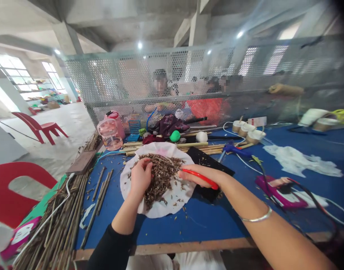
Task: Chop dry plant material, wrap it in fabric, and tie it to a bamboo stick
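Note:
My right hand (193, 174) is wrapped round a pair of red-handled scissors (201, 177). Their blades point left over a heap of chopped brown twig pieces (160, 185). The heap lies on a round white cloth (172, 208) spread on the blue table. On the left side of the heap is my left hand (141, 174), its fingers curled and pinched together low over the pieces. What sits between those fingers is too small to make out. A black board (200, 155) lies partly under the cloth's right edge, below my right hand.
Long twigs (63, 213) are bundled at the left edge, with a phone (81, 162) on top. Behind the cloth lie sticks (194, 145), a green ball (175, 135) and a pink jug (110, 135). A blue glue gun (238, 150) and white cups (246, 129) are at right. People sit behind a perforated screen (126, 82).

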A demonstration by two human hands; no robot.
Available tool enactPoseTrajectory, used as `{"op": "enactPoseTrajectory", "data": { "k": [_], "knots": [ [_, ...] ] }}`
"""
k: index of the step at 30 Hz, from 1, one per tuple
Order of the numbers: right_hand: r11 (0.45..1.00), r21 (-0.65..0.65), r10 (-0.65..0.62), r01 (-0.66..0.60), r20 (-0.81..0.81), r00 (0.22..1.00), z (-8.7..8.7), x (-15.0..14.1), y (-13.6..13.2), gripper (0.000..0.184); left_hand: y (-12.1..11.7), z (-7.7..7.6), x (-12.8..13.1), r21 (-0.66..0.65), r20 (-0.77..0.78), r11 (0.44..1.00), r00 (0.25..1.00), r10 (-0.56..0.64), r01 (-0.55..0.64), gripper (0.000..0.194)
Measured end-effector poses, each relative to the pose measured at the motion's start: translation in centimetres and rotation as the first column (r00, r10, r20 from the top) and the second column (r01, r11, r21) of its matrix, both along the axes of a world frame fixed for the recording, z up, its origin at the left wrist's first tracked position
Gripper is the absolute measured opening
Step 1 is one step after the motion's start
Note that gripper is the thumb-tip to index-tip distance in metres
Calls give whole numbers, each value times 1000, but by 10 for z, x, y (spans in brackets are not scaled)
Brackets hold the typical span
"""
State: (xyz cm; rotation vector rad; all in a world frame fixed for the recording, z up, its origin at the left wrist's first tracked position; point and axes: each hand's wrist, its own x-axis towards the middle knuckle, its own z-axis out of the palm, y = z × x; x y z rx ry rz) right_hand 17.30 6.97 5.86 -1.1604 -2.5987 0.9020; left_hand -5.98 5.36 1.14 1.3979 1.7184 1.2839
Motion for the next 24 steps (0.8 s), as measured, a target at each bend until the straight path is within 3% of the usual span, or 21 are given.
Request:
{"op": "enactPoseTrajectory", "data": {
  "k": [3, 5, 7, 10, 12, 14, 17, 20, 24],
  "knots": [
    [984, 144, -126, 108, 126, 984, 1, 11, -5, 55, 0, 12, -8, 93, -200, 994, 977, 73, -56, 24],
    [939, 297, -244, 174, 217, 945, -2, 12, -9, 65, -1, 21, -7, 134, -275, 990, 959, 69, -33, 23],
    [887, 438, -293, 147, 287, 912, -4, 7, -14, 74, -3, 29, 0, 161, -354, 981, 934, -42, 105, 23],
    [811, 584, -279, 40, 325, 904, 0, -3, -19, 73, -2, 37, 17, 142, -487, 931, 843, -229, 335, 23],
    [770, 638, -271, 6, 318, 908, 6, -6, -21, 72, 1, 41, 23, 80, -520, 929, 810, -271, 361, 16],
    [769, 640, -276, 4, 325, 904, 12, 0, -20, 71, 5, 46, 22, 14, -530, 947, 805, -266, 322, 17],
    [841, 535, -315, 85, 355, 880, 13, 23, -17, 67, 9, 55, 12, -56, -588, 967, 774, -234, 250, 34],
    [884, 393, -383, 255, 292, 877, 2, 52, -13, 63, 8, 55, 8, -20, -618, 973, 762, -194, 231, 35],
    [873, 280, -467, 400, 238, 852, -23, 78, -8, 54, 4, 42, 15, 66, -559, 952, 801, -213, 299, 27]
  ]
}}
